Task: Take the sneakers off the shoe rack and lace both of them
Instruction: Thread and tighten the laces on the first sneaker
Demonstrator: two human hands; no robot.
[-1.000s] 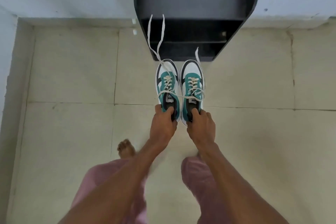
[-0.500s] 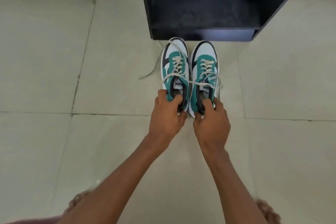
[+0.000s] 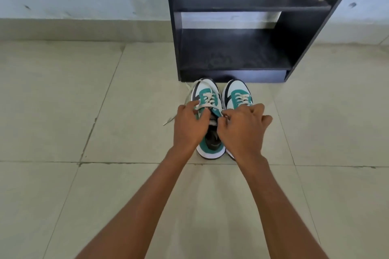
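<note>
Two white, teal and black sneakers stand side by side on the tiled floor, toes toward the rack. The left sneaker (image 3: 207,94) has cream laces; one loose lace end (image 3: 170,120) trails on the floor to its left. My left hand (image 3: 190,126) pinches the lace at the left side of that sneaker. My right hand (image 3: 244,128) grips the lace beside the tongue label of the same shoe and covers most of the right sneaker (image 3: 237,92), of which only the toe and front lacing show.
A black shoe rack (image 3: 231,48) with bare shelves stands against the pale wall, right behind the sneakers' toes. Beige floor tiles (image 3: 105,132) spread to both sides and toward me.
The sneakers came down from the air onto the floor before the rack. Both hands left the heels and moved forward onto the left sneaker's laces. The camera dropped lower and closer.
</note>
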